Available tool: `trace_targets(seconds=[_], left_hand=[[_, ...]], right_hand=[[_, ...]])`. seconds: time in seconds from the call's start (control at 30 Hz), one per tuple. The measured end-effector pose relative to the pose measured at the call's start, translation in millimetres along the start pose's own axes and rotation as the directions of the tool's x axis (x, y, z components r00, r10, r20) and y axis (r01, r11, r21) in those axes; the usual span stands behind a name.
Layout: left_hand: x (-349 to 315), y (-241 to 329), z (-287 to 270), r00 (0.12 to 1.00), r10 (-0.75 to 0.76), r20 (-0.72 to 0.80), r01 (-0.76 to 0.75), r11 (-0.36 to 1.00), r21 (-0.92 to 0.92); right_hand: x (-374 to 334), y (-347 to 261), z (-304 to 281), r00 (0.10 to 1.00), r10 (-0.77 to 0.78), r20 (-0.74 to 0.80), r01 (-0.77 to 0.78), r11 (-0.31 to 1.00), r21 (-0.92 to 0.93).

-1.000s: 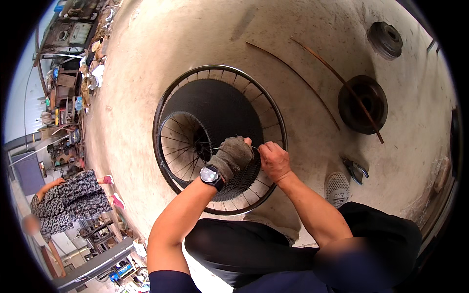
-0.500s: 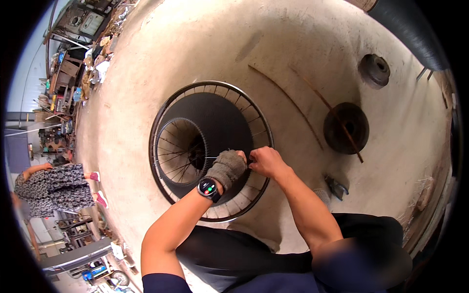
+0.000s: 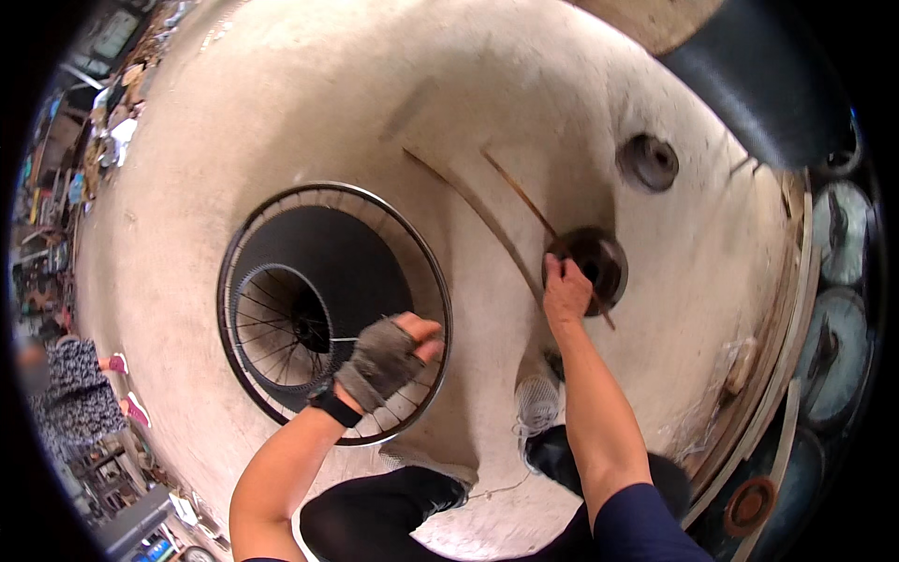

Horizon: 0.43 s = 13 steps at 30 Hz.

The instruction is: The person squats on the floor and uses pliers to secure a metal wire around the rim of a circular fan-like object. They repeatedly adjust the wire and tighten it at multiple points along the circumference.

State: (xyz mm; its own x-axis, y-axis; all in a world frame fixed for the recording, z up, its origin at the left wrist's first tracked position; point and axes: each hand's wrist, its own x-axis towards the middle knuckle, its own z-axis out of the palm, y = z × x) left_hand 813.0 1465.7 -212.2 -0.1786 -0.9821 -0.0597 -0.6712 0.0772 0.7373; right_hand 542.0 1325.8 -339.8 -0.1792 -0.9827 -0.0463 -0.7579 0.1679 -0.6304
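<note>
My left hand (image 3: 389, 358), in a grey fingerless glove with a dark watch strap at the wrist, is closed over the right part of a bicycle wheel rim (image 3: 444, 304). A thin silver spoke (image 3: 346, 339) sticks out from its grip toward the wheel's middle. Spokes span the rim, which lies around a black, tapered round stand (image 3: 361, 248). My bare right hand (image 3: 566, 292) reaches over a dark round metal piece (image 3: 613, 267). Its fingertips are pinched beside a thin rusty rod (image 3: 524, 199) lying across that piece; what they hold is hidden.
A curved strip (image 3: 473, 206) lies on the concrete floor between wheel and rod. Another round metal part (image 3: 648, 163) stands farther off. A black padded shape (image 3: 763, 84) fills the far right corner. Long boards (image 3: 777, 375) run along the right. A person (image 3: 75, 384) stands at left near clutter.
My right hand has left the rim beside my left hand and moved right to the dark round piece. The left hand stays over the wheel with the spoke. The view has shifted rightward.
</note>
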Motion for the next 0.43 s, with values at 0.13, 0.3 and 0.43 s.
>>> trace_targets(seconds=[0.13,0.3,0.43], left_hand=[[25,48,-51,0.938,-0.119,0.325,0.054,0.978,0.200],[37,82,-139,0.875,-0.297,0.383,0.087,0.873,0.479],[12,123,-194,0.882,-0.415,0.222,0.238,0.800,0.551]], right_hand=[[50,-56,-60,0.983,-0.007,0.185,0.004,1.000,0.015],[77,-97,-190,0.892,-0.277,0.357,0.337,0.934,-0.116],[44,-65,-341,0.905,0.018,0.425,0.156,0.916,-0.370]])
